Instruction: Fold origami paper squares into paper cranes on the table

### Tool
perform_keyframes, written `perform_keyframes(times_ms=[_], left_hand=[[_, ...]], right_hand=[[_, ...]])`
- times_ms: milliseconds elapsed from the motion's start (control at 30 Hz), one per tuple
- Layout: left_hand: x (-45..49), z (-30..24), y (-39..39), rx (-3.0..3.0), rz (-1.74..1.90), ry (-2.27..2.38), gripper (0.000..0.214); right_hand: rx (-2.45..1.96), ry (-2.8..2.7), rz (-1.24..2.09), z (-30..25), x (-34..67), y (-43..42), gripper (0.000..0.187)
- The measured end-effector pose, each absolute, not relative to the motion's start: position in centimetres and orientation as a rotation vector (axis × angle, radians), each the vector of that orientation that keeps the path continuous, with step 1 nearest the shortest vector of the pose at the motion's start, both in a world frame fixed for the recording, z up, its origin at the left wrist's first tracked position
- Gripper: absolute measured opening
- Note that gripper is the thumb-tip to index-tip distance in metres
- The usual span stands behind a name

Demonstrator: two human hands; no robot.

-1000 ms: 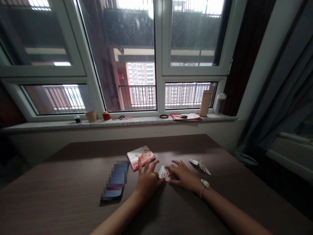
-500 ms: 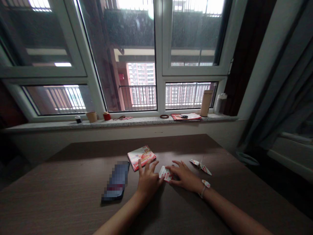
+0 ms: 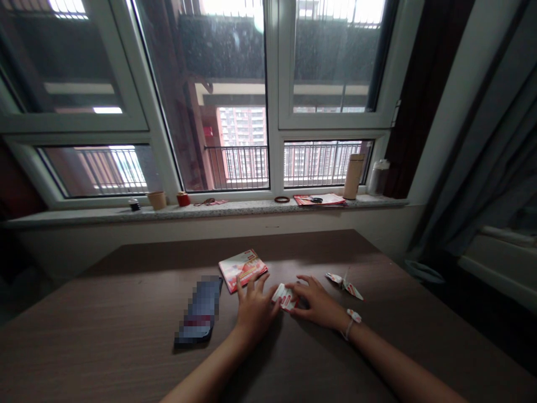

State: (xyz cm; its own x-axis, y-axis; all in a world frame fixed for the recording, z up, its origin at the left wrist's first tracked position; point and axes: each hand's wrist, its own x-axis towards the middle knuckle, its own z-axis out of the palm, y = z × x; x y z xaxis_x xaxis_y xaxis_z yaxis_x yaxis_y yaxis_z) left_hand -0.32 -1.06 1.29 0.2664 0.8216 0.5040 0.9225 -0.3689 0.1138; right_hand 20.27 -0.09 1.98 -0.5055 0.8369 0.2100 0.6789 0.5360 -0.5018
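Note:
Both of my hands rest on a dark wooden table (image 3: 126, 336), meeting over a small folded piece of red and white paper (image 3: 284, 296). My left hand (image 3: 254, 308) lies with fingers spread, its thumb side against the paper. My right hand (image 3: 319, 302) presses on the paper's right side with its fingertips; a small paper ornament hangs from a band at that wrist. A finished folded paper crane (image 3: 344, 284) lies just beyond my right hand. A red and white paper pack (image 3: 242, 268) lies beyond my left hand.
A dark phone (image 3: 199, 310) lies left of my left hand. The window sill (image 3: 84, 214) carries small cups, a tall beige bottle (image 3: 352, 177), a red booklet and a ring. A curtain hangs at the right, past the table's edge.
Both hands shifted very slightly on the folded paper, the right fingers drawing in a little. Everything else stays where it was.

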Motion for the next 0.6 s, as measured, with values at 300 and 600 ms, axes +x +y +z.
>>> perform_keyframes(times_ms=[300,600], left_hand=[[-0.46,0.26,-0.23,-2.425,-0.568,-1.727,0.035],[-0.29,0.55,-0.15,-2.407,-0.480,-1.805,0.039]], right_hand=[[-1.137,-2.340,0.441,1.48,20.36,0.22,0.024],[-1.165,-2.406,0.460,1.28,20.34,0.75,0.060]])
